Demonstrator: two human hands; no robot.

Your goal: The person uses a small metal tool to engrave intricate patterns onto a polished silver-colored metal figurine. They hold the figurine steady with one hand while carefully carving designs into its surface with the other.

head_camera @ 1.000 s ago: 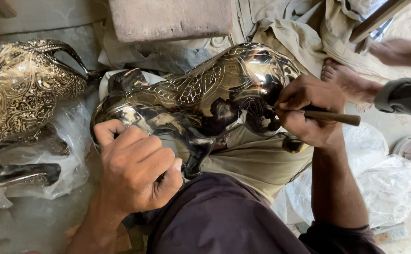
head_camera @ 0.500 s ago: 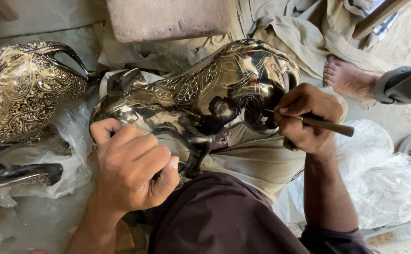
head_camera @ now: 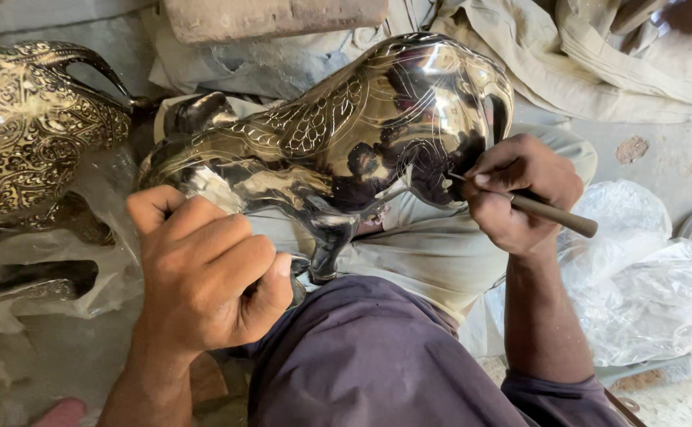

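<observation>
Glossy engraved metal figure (head_camera: 338,150), crinkled plastic sheet (head_camera: 646,292)

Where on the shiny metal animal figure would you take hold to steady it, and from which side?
Best by a leg, from the near left side, as the left hand does. The metal figure lies tilted across the lap; its body looks broad, rounded and slick, while the leg is narrow enough for a closed grip. That leaves the right hand and tool free.

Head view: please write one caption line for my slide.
Left hand steadies a shiny engraved metal animal figure while right hand works it with a wooden-handled engraving tool.
</observation>
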